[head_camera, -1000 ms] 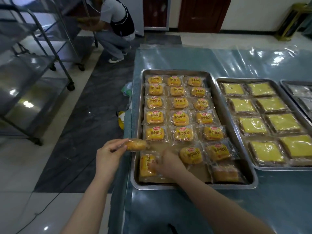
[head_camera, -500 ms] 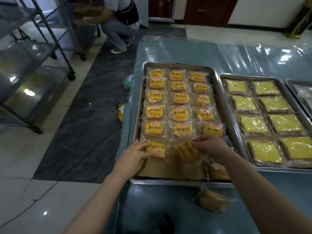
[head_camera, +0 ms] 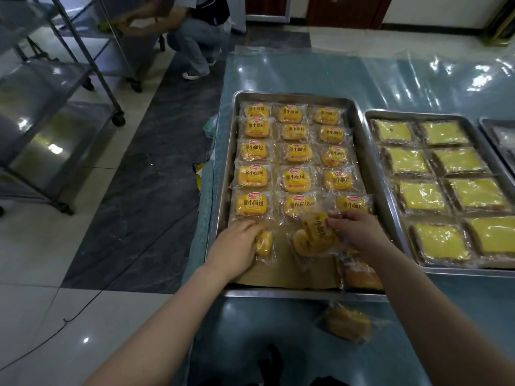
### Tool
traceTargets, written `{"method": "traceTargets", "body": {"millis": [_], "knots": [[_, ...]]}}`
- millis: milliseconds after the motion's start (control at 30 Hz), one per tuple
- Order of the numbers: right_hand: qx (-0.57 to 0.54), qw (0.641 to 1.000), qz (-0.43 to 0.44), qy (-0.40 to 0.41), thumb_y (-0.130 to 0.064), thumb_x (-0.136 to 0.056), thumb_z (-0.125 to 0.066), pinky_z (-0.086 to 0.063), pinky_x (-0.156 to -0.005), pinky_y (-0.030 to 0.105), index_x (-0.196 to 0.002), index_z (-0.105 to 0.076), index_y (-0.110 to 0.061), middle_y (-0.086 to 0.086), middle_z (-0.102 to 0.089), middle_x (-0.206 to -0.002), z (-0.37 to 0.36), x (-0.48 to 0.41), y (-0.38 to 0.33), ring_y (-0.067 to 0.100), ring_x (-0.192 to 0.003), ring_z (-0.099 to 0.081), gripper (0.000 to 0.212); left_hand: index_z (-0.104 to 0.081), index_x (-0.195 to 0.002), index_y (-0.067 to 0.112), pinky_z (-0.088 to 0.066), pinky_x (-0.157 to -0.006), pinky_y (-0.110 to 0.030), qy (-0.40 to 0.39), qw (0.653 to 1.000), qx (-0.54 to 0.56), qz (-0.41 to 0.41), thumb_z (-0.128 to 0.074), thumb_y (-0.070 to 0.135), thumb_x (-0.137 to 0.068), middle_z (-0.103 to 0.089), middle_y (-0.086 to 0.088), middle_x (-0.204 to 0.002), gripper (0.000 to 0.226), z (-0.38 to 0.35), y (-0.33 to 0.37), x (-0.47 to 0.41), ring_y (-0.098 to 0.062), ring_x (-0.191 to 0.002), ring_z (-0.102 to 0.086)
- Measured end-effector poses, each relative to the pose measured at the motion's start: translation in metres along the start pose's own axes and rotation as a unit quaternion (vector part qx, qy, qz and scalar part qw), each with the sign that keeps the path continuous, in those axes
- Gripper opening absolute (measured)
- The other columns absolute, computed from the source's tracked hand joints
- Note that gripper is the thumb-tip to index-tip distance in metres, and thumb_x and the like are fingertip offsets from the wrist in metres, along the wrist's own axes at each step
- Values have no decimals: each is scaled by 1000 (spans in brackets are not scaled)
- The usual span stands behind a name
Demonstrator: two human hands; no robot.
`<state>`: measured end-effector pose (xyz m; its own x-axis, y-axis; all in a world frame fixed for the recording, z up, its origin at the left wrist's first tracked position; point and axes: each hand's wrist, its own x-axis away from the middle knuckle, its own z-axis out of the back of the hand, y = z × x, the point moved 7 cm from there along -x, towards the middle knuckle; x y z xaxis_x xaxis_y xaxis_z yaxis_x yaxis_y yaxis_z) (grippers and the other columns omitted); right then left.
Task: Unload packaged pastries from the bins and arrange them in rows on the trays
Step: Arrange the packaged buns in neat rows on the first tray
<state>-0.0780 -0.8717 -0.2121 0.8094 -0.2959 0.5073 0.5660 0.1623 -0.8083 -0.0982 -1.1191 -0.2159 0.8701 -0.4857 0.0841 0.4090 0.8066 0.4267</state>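
1. Blue-green cloth under clear film is seen on the table [head_camera: 306,73], on which both trays are set.
2. A steel rack [head_camera: 55,121] is parked on the floor to the left. A person [head_camera: 195,32] is crouched beyond it.
3. A steel tray [head_camera: 223,168], lined with brown paper [head_camera: 292,271], is set at the table's left edge. A second tray [head_camera: 418,112] of yellow square cakes is set just beside it on the right.
4. Five rows of three wrapped buns [head_camera: 295,178] are laid in the far part of the first tray. Each yellow label is printed "小面包" under a red logo too small to be read.
5. The left hand [head_camera: 237,246] is placed at the tray's near left. Its fingers are curled round a left bun [head_camera: 264,242] lying on the paper just below the fifth row.
6. The right hand [head_camera: 359,229] is held mid-tray, near the left hand but apart from it. A tilted bun [head_camera: 317,227], its "小面包" turned sideways, is pinched at the fingertips.
7. A lower bun [head_camera: 302,246] is lying beneath the tilted one. A corner bun [head_camera: 359,271] is partly hidden by the right forearm.
8. A loose bun [head_camera: 348,323] is lying on the table, just outside the tray's near rim.
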Motion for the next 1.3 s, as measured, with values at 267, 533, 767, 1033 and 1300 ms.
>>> {"method": "traceTargets", "body": {"millis": [267,533,767,1033,1300], "knots": [[-30,999,-7,28,-16,-85,-69,-53,-67,36,-94,-68,-22,4,-69,-95,16,2,5,23,-89,-66,11,-43,-113,20,-54,-64,-38,35,984,-11,172,-52,48,-90,-64,-2,-88,37,12,-27,6,-21,-76,-63],[-30,999,9,17,-14,-83,-71,-52,-69,33,-92,-67,-21,6,-68,-97,15,13,1,23,-90,-64,12,-55,-126,36,-24,-111,-31,-180,981,24,-71,-51,14,-86,-29,9,-151,46,-13,10,13,-17,-135,-30],[-21,1000,7,14,-17,-84,-70,-52,-71,37,-103,-69,-16,6,-68,-96,20,16,1,23,-89,-63,19,-35,-141,22,-40,-99,-40,-64,985,-133,89,-37,56,-92,4,-2,-158,60,-15,-6,23,-29,-128,-35],[-22,1000,8,9,-16,-84,-70,-49,-66,35,-99,-69,-13,3,-67,-93,23,17,5,22,-85,-63,16,-19,-146,41,0,-116,-42,-61,989,-103,-83,-47,29,-95,5,4,-157,59,-33,21,21,-23,-144,7],[4,997,34,-66,-12,-91,-60,-46,-61,24,-98,-69,-18,3,-68,-95,9,15,-6,17,-87,-64,13,18,-142,42,14,-112,-41,-98,979,-171,-48,-42,0,-87,31,-4,-150,92,-40,9,4,-22,-135,33]]}}
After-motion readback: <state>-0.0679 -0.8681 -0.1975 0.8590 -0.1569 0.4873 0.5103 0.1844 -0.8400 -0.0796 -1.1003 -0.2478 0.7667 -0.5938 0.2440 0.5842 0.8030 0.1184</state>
